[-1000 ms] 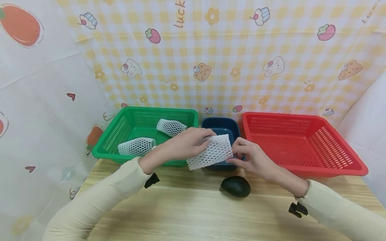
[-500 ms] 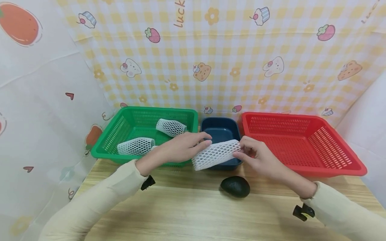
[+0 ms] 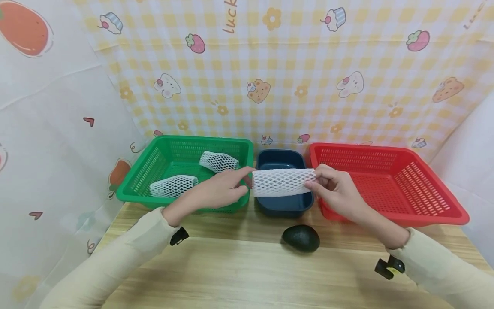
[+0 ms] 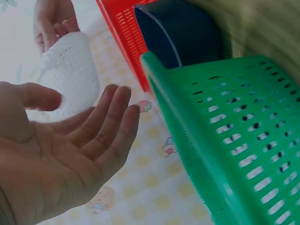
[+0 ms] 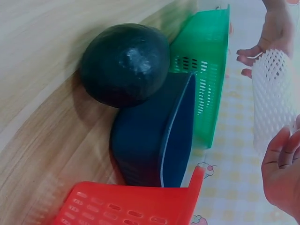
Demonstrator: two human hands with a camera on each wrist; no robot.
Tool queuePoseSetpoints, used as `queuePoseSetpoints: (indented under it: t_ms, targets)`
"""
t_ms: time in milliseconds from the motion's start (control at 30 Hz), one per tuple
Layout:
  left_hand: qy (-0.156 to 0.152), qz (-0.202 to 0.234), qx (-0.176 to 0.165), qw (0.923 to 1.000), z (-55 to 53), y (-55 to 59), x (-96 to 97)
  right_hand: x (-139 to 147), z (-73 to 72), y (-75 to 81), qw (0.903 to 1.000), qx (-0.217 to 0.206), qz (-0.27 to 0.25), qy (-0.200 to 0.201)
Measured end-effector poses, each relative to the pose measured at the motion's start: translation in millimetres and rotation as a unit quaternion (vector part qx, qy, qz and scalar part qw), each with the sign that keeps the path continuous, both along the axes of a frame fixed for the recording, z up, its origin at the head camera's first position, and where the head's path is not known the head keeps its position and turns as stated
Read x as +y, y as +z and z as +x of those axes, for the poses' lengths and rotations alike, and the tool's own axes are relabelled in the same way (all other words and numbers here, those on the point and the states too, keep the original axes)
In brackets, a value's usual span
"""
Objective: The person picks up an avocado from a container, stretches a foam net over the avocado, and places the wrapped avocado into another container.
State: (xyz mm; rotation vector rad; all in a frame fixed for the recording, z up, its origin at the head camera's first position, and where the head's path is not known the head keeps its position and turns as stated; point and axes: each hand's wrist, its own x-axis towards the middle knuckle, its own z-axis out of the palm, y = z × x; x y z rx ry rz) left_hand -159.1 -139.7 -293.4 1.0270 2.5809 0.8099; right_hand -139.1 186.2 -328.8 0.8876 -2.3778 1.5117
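A white foam net sleeve (image 3: 283, 183) is held level above the dark blue bin (image 3: 284, 212) in the head view. My right hand (image 3: 339, 189) pinches its right end between thumb and fingers. At the left end, my left hand (image 3: 221, 189) has its index finger against the opening; whether the tip goes inside cannot be told. The left wrist view shows this hand (image 4: 70, 145) with fingers loosely extended and the thumb apart. On the table in front of the bin lies a dark avocado (image 3: 301, 238), touched by neither hand.
Left of the bin is a green basket (image 3: 129, 199) with two more foam net sleeves, one nearer (image 3: 173, 186) and one farther (image 3: 218, 161). A red basket (image 3: 424, 219) stands to the right. Patterned cloth (image 3: 231, 86) hangs behind the wooden table (image 3: 231, 274).
The sleeve has shifted right and risen, turning from slanted to nearly level. My right hand has moved right with it; my left hand has drawn back left and loosened from the sleeve.
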Motion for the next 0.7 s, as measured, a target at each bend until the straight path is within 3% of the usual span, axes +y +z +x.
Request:
queuePoseSetpoints:
  t_ms: [133,300,567,700]
  targets:
    - [0.021,0.033,0.012,0.9992,-3.0,-4.9,-1.3,-2,0.2,1.9,0.9999,-0.009,-0.013,0.007]
    - [0.039,0.07,0.051,0.9955,-6.8,-9.1,0.6,-6,2.1,3.1,0.9998,-0.014,-0.013,0.009]
    - [0.047,0.118,0.124,0.9842,-6.2,-8.7,-2.5,-11,6.7,-1.5,0.9995,-0.015,0.015,0.024]
    - [0.048,0.122,0.139,0.9817,-6.7,-8.1,-5.3,-13,11.1,-5.8,0.9984,-0.027,0.037,0.032]
